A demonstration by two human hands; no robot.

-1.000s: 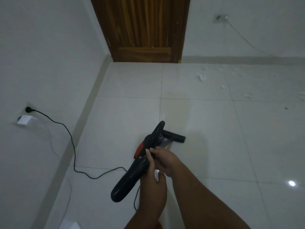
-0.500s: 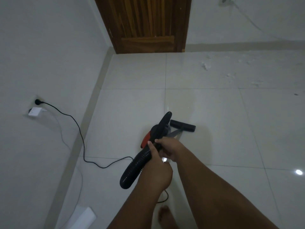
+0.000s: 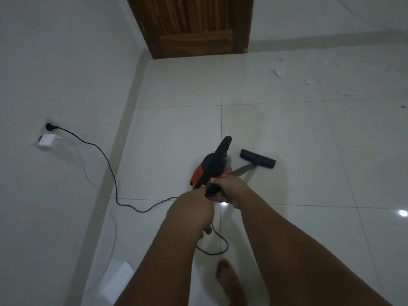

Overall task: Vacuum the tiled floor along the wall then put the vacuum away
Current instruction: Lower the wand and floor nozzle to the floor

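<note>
Across glossy white tiled floor [image 3: 287, 133], black cord [image 3: 106, 155], scattered white debris [image 3: 277, 71].

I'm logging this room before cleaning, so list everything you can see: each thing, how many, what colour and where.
vacuum: one, red and black, held above the floor at centre
floor nozzle: one, black, on the tiles right of the vacuum body, on a grey tube
power cord: one, black, from the left wall socket across the floor to under the hands
wall socket: one, white, low on the left wall, with a white adapter plugged in below the black plug
door: one, brown wood, far corner
white debris: scattered bits, along the far wall at right
white object: one, floor by the left wall, unclear what
bare foot: one, bottom centre
left hand: one, on the vacuum's rear
right hand: one, on the vacuum's handle
</note>
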